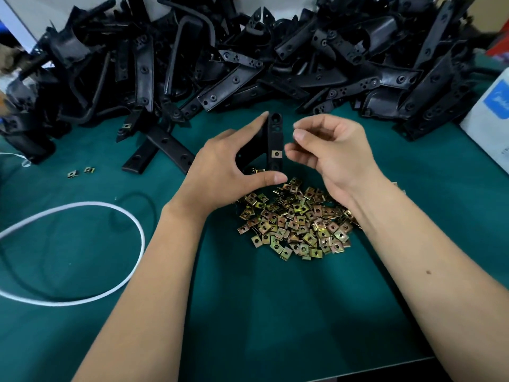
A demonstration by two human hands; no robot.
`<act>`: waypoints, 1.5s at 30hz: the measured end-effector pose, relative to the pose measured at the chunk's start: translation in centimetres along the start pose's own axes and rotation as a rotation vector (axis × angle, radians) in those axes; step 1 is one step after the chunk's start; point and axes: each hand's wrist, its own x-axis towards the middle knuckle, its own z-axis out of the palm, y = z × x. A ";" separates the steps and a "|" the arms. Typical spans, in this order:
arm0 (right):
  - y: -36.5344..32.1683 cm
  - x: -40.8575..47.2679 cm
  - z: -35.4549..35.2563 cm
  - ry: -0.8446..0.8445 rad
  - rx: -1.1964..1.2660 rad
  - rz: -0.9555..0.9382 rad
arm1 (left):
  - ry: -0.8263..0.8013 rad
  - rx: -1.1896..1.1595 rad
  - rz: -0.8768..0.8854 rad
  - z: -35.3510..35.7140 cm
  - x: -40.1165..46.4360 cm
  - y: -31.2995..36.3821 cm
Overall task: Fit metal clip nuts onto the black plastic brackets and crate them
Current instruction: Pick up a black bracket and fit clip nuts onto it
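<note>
You won't find any wording you can read here. The white box (pixel 487 117) at the right edge of your bench (pixel 275 299) carries a blue label (pixel 497 102) with a pale mark on it, but it is cut off by the frame edge and too blurred to make out. Lower on the same box there is a line of small dark print (pixel 505 150), too small to read.

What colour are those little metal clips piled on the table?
Brassy yellow-gold, some with a duller brown tint; the clip nuts show best in the head view.
</note>
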 end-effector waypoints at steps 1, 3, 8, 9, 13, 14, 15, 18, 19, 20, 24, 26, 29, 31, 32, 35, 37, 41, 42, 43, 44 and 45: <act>0.0 0.0 -0.1 0.007 0.004 0.012 | 0.001 -0.004 0.000 0.0 0.0 0.0; -0.1 0.1 -0.2 0.025 0.001 0.027 | -0.008 -0.001 -0.007 0.0 0.0 0.1; -0.1 0.2 -0.3 -0.001 -0.045 0.006 | -0.033 0.009 -0.024 0.0 0.0 0.3; -0.1 0.2 -0.3 -0.008 -0.053 0.004 | -0.036 0.011 -0.024 0.0 0.0 0.3; -0.1 0.1 -0.3 -0.021 -0.086 -0.011 | -0.041 0.029 -0.030 0.0 0.0 0.5; -0.1 0.1 -0.3 -0.023 -0.082 -0.008 | -0.042 0.029 -0.029 0.0 0.0 0.5; -0.2 0.1 -0.3 -0.022 -0.075 -0.005 | -0.042 0.025 -0.028 0.0 0.0 0.6; -0.3 0.2 -0.4 -0.009 -0.067 0.002 | -0.052 0.016 -0.021 0.0 -0.1 0.8; -0.3 0.2 -0.5 -0.013 -0.073 0.004 | -0.057 0.017 -0.021 0.1 -0.1 0.9; -0.3 0.3 -0.6 -0.020 -0.085 0.005 | -0.063 0.018 -0.021 0.1 -0.1 0.9; -0.7 0.6 -1.3 -0.069 -0.167 0.031 | -0.103 0.042 -0.012 0.1 -0.1 1.3; -0.7 0.7 -1.5 -0.090 -0.201 0.045 | -0.122 0.060 -0.008 0.3 -0.1 1.5; -0.4 0.8 -1.4 -0.077 -0.268 0.036 | -0.139 0.095 -0.016 0.7 0.0 1.8; -0.3 0.8 -1.3 -0.050 -0.293 0.027 | -0.120 0.095 -0.019 0.8 0.1 1.9; -0.2 0.8 -1.3 -0.040 -0.278 0.024 | -0.104 0.088 -0.017 0.9 0.1 1.9; -0.3 0.7 -0.9 -0.025 -0.167 0.034 | -0.062 0.055 -0.011 1.0 0.2 1.9; -0.5 0.6 -0.9 -0.001 -0.175 0.046 | -0.050 0.060 -0.029 1.0 0.1 1.7; -0.4 0.2 -0.6 -0.010 -0.368 0.016 | 0.007 0.090 -0.092 1.0 0.0 1.5; -0.3 0.1 -0.4 -0.016 -0.409 -0.004 | 0.021 0.106 -0.114 1.0 0.0 1.6; -0.2 -0.1 -0.2 -0.011 -0.454 -0.033 | 0.034 0.122 -0.135 1.1 0.0 1.6; -0.2 -0.1 0.1 0.000 -0.489 -0.062 | 0.047 0.136 -0.154 1.1 -0.1 1.6; -0.1 -0.2 0.3 0.013 -0.500 -0.079 | 0.059 0.147 -0.166 1.1 -0.1 1.7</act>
